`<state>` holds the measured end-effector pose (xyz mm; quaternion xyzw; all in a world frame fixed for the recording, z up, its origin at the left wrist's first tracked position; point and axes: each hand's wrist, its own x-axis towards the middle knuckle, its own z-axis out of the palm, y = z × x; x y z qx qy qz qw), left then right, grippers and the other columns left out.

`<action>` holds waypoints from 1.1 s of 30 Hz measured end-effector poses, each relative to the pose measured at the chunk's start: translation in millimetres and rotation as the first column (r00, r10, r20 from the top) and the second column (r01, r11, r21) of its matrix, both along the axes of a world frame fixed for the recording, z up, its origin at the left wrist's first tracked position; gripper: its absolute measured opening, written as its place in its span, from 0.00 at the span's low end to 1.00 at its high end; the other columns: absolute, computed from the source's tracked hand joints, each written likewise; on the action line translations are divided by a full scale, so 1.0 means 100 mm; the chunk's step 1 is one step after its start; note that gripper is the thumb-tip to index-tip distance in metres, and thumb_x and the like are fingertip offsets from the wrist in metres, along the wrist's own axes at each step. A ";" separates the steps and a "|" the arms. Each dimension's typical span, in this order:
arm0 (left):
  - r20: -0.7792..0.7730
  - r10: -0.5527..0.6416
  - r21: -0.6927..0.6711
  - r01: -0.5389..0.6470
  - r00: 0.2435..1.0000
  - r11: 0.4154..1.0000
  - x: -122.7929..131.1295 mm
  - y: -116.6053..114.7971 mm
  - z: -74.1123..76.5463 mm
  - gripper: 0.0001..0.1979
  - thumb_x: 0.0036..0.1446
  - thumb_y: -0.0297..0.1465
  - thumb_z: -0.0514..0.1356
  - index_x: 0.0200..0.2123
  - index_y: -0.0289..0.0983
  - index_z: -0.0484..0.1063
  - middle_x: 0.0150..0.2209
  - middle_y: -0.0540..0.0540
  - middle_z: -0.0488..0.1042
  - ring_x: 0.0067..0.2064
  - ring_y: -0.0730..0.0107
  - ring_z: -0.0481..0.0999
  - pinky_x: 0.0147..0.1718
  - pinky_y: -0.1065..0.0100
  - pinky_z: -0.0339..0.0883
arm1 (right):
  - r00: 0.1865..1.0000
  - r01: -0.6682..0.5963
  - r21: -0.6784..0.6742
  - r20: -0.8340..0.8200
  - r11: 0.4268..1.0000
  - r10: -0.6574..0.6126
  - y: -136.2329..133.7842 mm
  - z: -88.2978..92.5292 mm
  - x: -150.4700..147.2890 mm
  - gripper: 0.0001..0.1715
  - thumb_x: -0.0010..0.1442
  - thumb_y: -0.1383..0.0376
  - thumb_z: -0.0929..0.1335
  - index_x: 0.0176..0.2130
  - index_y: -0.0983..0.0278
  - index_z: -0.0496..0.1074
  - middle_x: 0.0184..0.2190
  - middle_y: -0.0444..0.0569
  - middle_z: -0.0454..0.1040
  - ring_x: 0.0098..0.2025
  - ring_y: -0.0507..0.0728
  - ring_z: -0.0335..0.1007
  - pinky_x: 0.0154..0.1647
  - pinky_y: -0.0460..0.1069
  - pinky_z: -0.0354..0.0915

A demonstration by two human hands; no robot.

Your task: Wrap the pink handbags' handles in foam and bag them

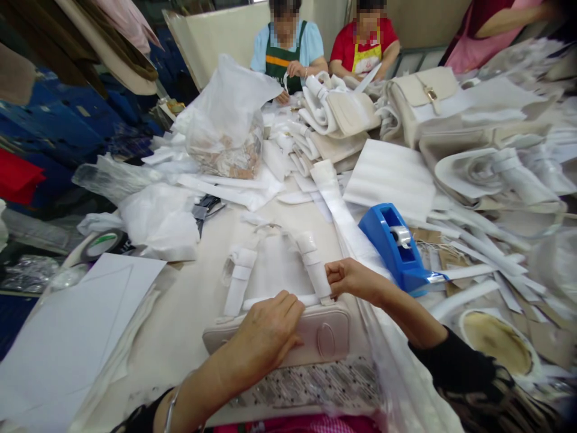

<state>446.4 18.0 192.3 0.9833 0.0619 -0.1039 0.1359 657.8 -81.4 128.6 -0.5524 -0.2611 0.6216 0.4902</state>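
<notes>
A cream handbag [288, 343] lies on the worktable in front of me, its bottom side turned towards me. White foam wrapping covers its handle, and a foam-wrapped strap [314, 264] stands along its right side. My left hand [270, 325] is closed over the bag's near top edge, fingers curled and partly hidden. My right hand [354, 279] pinches the lower end of the wrapped strap at the bag's right corner. Another wrapped strap part [240, 279] shows on the left.
A blue tape dispenser [394, 246] stands right of my right hand. White sheets [85, 331] are stacked at left. Behind are a plastic bag of small pieces [225, 144], a roll of tape [104, 243] and piled cream bags [419, 96]. Co-workers sit across the table.
</notes>
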 end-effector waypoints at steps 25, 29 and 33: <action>0.113 0.208 0.168 -0.225 0.972 0.960 0.15 0.29 -0.64 0.22 0.66 0.47 0.46 0.32 0.38 0.67 0.30 0.48 0.75 0.34 0.61 0.76 0.29 0.65 0.56 | 0.762 0.586 0.178 0.211 0.790 -0.612 -0.54 -0.14 -0.38 0.21 0.48 0.62 0.68 0.43 0.65 0.73 0.42 0.53 0.77 0.46 0.59 0.74 0.53 0.57 0.65; 0.194 0.220 0.136 -0.249 0.956 0.959 0.15 0.35 -0.82 0.24 0.67 0.49 0.43 0.30 0.38 0.66 0.25 0.49 0.73 0.30 0.63 0.76 0.28 0.66 0.56 | 0.704 0.674 0.122 0.191 0.728 -0.684 -0.81 -0.27 -0.75 0.24 0.51 0.62 0.68 0.48 0.65 0.70 0.44 0.53 0.74 0.48 0.59 0.71 0.54 0.57 0.65; 0.281 0.210 0.061 -0.236 0.936 0.970 0.12 0.37 -0.80 0.24 0.66 0.49 0.44 0.28 0.38 0.64 0.22 0.52 0.70 0.26 0.69 0.73 0.27 0.69 0.57 | 0.687 0.692 0.094 0.219 0.716 -0.693 -0.81 -0.25 -0.96 0.25 0.52 0.65 0.67 0.50 0.63 0.68 0.46 0.52 0.72 0.49 0.59 0.69 0.53 0.56 0.65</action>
